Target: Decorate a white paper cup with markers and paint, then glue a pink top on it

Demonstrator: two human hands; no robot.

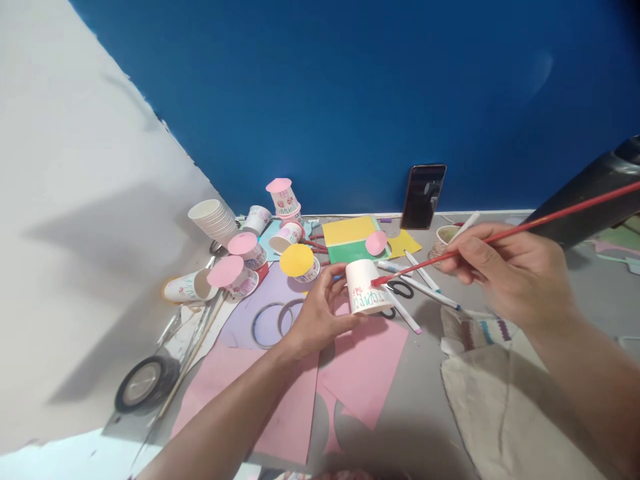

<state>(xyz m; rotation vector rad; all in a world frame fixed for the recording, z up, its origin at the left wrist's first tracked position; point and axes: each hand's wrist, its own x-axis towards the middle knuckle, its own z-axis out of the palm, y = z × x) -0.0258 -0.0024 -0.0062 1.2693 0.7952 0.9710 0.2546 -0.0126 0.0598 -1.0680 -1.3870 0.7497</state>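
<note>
A white paper cup [364, 280] with painted green strokes and red dots is held upside down in my left hand [320, 310], thumb below and fingers behind it. My right hand [510, 267] pinches a long red paintbrush [550, 217]. Its red-tipped bristles meet the cup's side, near the green strokes. Beneath and behind the cup lie black-handled scissors [401, 289] and several white markers [406, 315]. Close to the right hand's fingers stands a patterned cup [445, 241], partly hidden.
Decorated cups with pink and yellow discs [299, 260] stand at the left, beside a stack of white cups [213, 220]. A phone [424, 197] leans on the blue wall. Pink paper [370, 373], tape rolls [267, 325], a black tape roll [141, 385] and a cloth [480, 393] lie on the table.
</note>
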